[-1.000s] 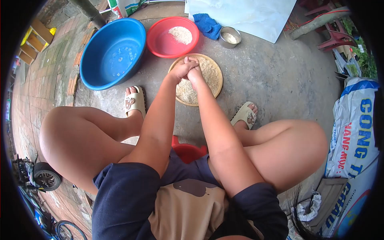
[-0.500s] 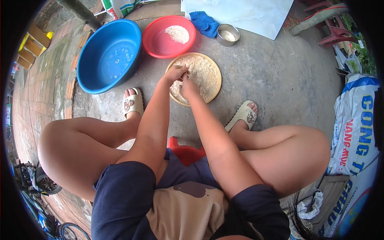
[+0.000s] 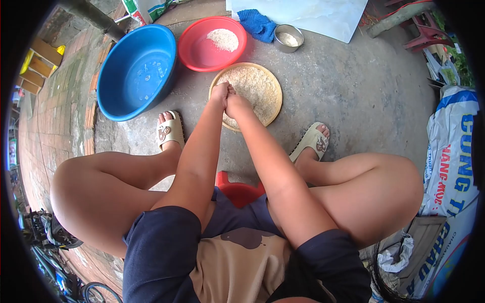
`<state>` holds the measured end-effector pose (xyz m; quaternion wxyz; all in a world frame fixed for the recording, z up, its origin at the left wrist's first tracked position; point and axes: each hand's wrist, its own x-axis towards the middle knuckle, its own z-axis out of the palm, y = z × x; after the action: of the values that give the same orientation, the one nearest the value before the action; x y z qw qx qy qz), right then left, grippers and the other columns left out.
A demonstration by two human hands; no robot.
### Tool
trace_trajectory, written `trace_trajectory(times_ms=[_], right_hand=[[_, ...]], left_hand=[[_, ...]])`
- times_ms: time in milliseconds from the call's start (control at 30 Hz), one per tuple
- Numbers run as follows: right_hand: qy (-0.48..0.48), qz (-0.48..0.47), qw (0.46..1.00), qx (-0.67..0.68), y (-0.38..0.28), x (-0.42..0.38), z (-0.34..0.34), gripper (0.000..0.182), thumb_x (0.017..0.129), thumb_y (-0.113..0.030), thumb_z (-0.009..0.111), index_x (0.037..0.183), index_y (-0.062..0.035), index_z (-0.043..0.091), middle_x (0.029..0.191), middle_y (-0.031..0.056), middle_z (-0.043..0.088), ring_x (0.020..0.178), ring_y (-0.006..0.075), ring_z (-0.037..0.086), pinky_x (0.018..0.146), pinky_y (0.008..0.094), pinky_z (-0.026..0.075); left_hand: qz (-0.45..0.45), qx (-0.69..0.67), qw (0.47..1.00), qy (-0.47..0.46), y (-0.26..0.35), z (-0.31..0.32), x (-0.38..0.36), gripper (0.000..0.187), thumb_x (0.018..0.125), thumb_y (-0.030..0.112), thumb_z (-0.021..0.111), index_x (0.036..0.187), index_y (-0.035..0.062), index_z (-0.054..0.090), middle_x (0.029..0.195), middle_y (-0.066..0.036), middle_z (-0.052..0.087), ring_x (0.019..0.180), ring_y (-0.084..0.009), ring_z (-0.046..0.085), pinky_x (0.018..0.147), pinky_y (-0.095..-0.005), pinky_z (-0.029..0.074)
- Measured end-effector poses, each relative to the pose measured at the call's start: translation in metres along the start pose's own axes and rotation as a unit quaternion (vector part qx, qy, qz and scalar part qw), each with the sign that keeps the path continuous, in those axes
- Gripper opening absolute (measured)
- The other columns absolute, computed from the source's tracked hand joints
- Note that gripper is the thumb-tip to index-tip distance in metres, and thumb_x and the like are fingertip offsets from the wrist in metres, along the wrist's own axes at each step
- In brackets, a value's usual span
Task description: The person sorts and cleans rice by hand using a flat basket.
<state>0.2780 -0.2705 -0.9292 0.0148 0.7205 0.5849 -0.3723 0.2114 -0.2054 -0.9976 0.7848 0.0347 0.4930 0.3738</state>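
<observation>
A round, shallow bamboo tray (image 3: 277,104) lies on the ground in front of me, spread with pale grains (image 3: 255,86) that look like rice. Over its left half, my left hand (image 3: 221,93) and my right hand (image 3: 237,105) meet. Both have their fingers curled in and pressed against each other. Whatever is between the fingers is hidden by the backs of the hands. Just beyond the tray is a red basin (image 3: 194,45) with a heap of pale grains inside. A small metal bowl (image 3: 289,48), also holding grains, stands to its right.
A large blue basin (image 3: 113,93) stands left of the tray. Beside the metal bowl lies a blue cloth (image 3: 257,25), near a white sheet (image 3: 313,17). My sandalled feet flank the tray. Printed sacks (image 3: 449,151) lie at the right, and a red stool (image 3: 240,192) shows beneath me.
My hands have drawn closer together and turned slightly, with the fingers more tightly curled. They remain over the tray's left half. The whole view has shifted a little.
</observation>
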Motion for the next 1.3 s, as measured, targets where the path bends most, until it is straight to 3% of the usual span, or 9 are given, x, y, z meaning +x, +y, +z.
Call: trace_trajectory(times_ms=[100, 267, 433, 533, 800, 1000, 1100, 1167, 1300], right_hand=[[0.052, -0.064, 0.994, -0.078, 0.006, -0.010, 0.003, 0.047, 0.083, -0.014, 0.054, 0.129, -0.0124, 0.047, 0.130, 0.0120, 0.048, 0.105, 0.0310, 0.056, 0.087, 0.0404, 0.048], [0.153, -0.082, 0.983, -0.062, 0.021, 0.009, 0.035, 0.062, 0.082, -0.017, 0.057, 0.139, -0.0113, 0.032, 0.130, 0.0154, 0.046, 0.104, 0.0316, 0.057, 0.086, 0.0396, 0.048], [-0.016, -0.096, 0.979, -0.177, 0.004, -0.007, 0.019, 0.031, 0.086, -0.017, 0.044, 0.114, -0.0081, 0.056, 0.096, 0.0125, 0.066, 0.104, 0.0296, 0.057, 0.084, 0.0381, 0.046], [0.009, -0.064, 0.970, -0.236, 0.015, -0.003, 0.030, 0.028, 0.082, -0.018, 0.050, 0.103, -0.0045, 0.064, 0.104, 0.0118, 0.063, 0.105, 0.0305, 0.055, 0.087, 0.0386, 0.046], [0.006, -0.114, 0.890, -0.442, 0.005, 0.007, 0.037, 0.031, 0.083, -0.021, 0.054, 0.111, -0.0096, 0.062, 0.120, 0.0052, 0.056, 0.109, 0.0224, 0.049, 0.092, 0.0380, 0.039], [0.053, -0.156, 0.974, -0.153, 0.011, -0.016, 0.040, 0.030, 0.081, -0.023, 0.058, 0.108, -0.0093, 0.062, 0.126, 0.0084, 0.053, 0.115, 0.0261, 0.049, 0.095, 0.0434, 0.039], [0.121, -0.166, 0.979, -0.018, 0.021, -0.021, 0.018, 0.026, 0.080, -0.020, 0.060, 0.102, -0.0076, 0.062, 0.129, 0.0120, 0.050, 0.114, 0.0280, 0.050, 0.097, 0.0432, 0.039], [0.283, -0.036, 0.957, 0.054, 0.038, -0.011, 0.017, 0.027, 0.079, -0.018, 0.061, 0.105, -0.0096, 0.060, 0.128, 0.0123, 0.047, 0.114, 0.0289, 0.046, 0.092, 0.0450, 0.042], [0.299, 0.312, 0.890, 0.145, 0.069, -0.027, -0.023, 0.045, 0.084, -0.020, 0.058, 0.125, -0.0066, 0.047, 0.135, 0.0146, 0.037, 0.124, 0.0288, 0.036, 0.100, 0.0430, 0.038]], left_hand=[[0.185, 0.277, 0.936, 0.115, 0.003, -0.005, -0.003, 0.020, 0.093, 0.019, 0.048, 0.085, 0.0016, 0.052, 0.069, -0.004, 0.049, 0.053, -0.0134, 0.045, 0.044, -0.0277, 0.038], [0.048, 0.248, 0.966, 0.061, 0.017, 0.012, -0.018, 0.034, 0.094, 0.030, 0.044, 0.099, -0.0014, 0.057, 0.072, -0.009, 0.053, 0.063, -0.0183, 0.052, 0.054, -0.0332, 0.046], [0.168, 0.314, 0.919, 0.169, -0.001, 0.032, -0.022, 0.036, 0.092, 0.031, 0.045, 0.085, -0.0025, 0.055, 0.056, -0.006, 0.043, 0.042, -0.0147, 0.040, 0.038, -0.0320, 0.033], [0.153, 0.042, 0.954, 0.254, -0.011, 0.014, -0.008, 0.035, 0.089, 0.029, 0.046, 0.074, -0.0011, 0.056, 0.054, -0.008, 0.047, 0.042, -0.0203, 0.046, 0.035, -0.0350, 0.032], [0.098, -0.030, 0.947, 0.305, -0.004, 0.004, -0.010, 0.020, 0.086, 0.015, 0.040, 0.079, -0.0011, 0.050, 0.056, -0.009, 0.043, 0.041, -0.0195, 0.040, 0.036, -0.0336, 0.031], [0.070, -0.036, 0.978, 0.195, -0.002, -0.039, 0.017, 0.022, 0.088, 0.017, 0.041, 0.078, -0.0001, 0.051, 0.057, -0.007, 0.046, 0.041, -0.0187, 0.043, 0.036, -0.0328, 0.032], [0.287, 0.159, 0.912, 0.247, 0.005, -0.049, 0.018, 0.026, 0.088, 0.022, 0.047, 0.078, -0.0005, 0.055, 0.063, -0.011, 0.056, 0.050, -0.0234, 0.054, 0.045, -0.0372, 0.041], [0.353, 0.430, 0.757, 0.343, 0.014, -0.054, 0.001, 0.030, 0.085, 0.029, 0.055, 0.080, -0.0003, 0.059, 0.073, -0.014, 0.063, 0.067, -0.0282, 0.062, 0.063, -0.0397, 0.048], [0.334, 0.540, 0.704, 0.319, 0.002, -0.072, -0.013, 0.032, 0.084, 0.035, 0.055, 0.091, 0.0043, 0.062, 0.087, -0.014, 0.065, 0.085, -0.0331, 0.061, 0.079, -0.0421, 0.046]])
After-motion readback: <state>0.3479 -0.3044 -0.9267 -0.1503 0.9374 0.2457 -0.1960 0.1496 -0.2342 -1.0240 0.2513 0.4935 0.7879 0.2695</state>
